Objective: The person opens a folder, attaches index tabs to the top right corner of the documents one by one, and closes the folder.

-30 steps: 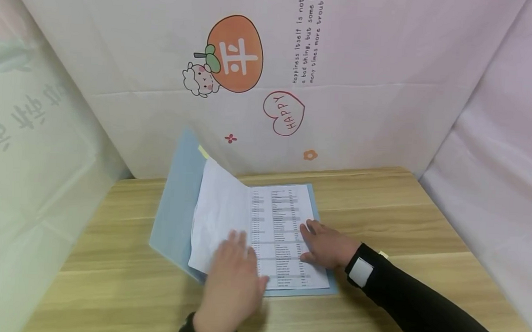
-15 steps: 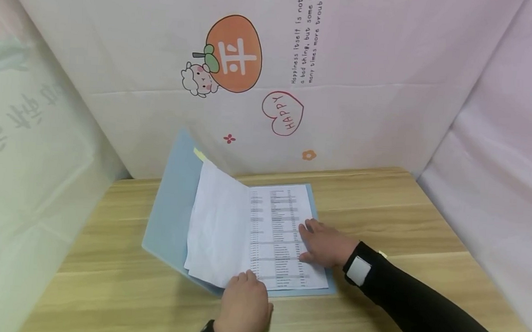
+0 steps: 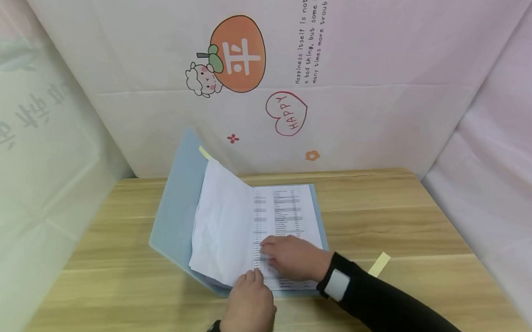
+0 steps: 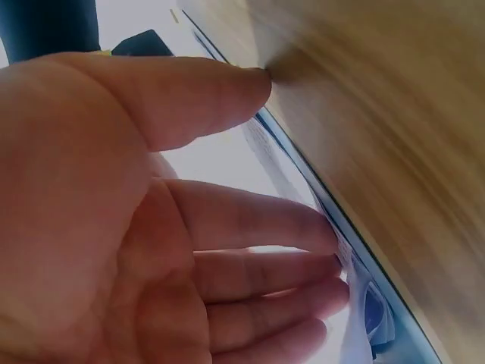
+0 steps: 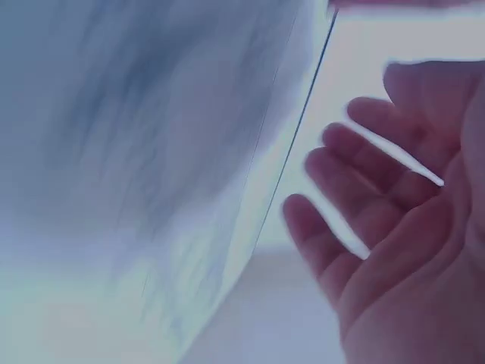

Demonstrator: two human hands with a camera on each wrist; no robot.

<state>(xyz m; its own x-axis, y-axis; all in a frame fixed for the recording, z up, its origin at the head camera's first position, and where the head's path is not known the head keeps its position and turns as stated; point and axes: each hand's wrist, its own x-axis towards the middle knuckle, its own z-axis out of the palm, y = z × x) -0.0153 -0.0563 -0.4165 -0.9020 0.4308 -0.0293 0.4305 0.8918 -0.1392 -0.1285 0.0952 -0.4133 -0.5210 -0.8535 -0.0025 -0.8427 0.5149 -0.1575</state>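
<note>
Right hand [image 3: 295, 258], fingers apart, has moved across the page [image 3: 286, 207] toward left hand [image 3: 250, 305], fingers together, so both sit near the lower-centre fold [image 3: 252, 225].

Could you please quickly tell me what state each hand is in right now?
Left hand: open, holding nothing, at the near edge of the blue folder.
Right hand: open, holding nothing, over the printed page.
</note>
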